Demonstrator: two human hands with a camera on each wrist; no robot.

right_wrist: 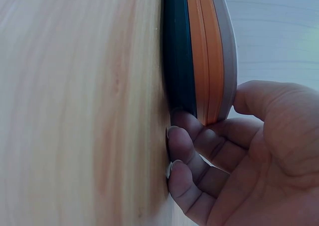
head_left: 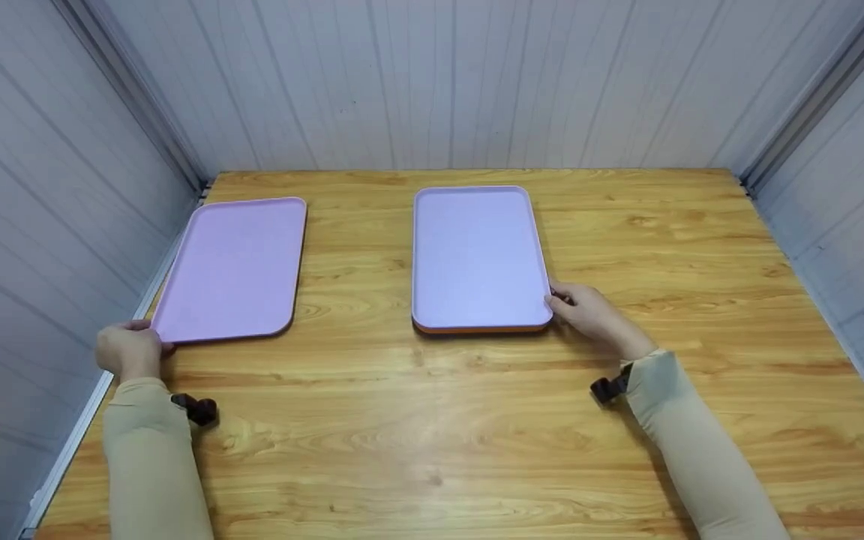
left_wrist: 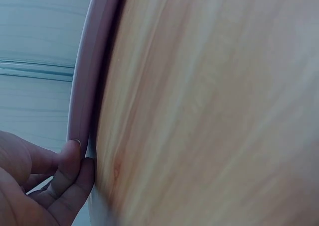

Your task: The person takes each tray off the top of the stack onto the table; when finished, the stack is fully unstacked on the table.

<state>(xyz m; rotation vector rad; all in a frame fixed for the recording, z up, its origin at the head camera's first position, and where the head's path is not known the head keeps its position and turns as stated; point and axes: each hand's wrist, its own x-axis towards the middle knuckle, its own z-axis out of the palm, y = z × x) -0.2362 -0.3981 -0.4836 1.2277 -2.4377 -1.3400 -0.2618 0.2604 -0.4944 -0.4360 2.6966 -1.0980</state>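
A pink tray [head_left: 233, 266] lies at the table's left, its rim [left_wrist: 89, 71] filling the upper left of the left wrist view. My left hand [head_left: 130, 350] pinches its near left corner, thumb and fingers curled at the edge. In the middle is a stack of trays with a lavender tray [head_left: 481, 259] on top. The right wrist view shows orange rims [right_wrist: 207, 56] below it and a dark green tray [right_wrist: 178, 52] lowest. My right hand [head_left: 589, 311] grips the stack's near right corner, thumb on the lavender rim, fingers curled around the lower edges.
The wood-grain table [head_left: 432, 427] spans the view. White panel walls [head_left: 447, 82] enclose it at the back and both sides, the left one close by my left hand. A small black wrist camera [head_left: 199, 410] sits at the left cuff, another wrist camera [head_left: 608, 390] at the right.
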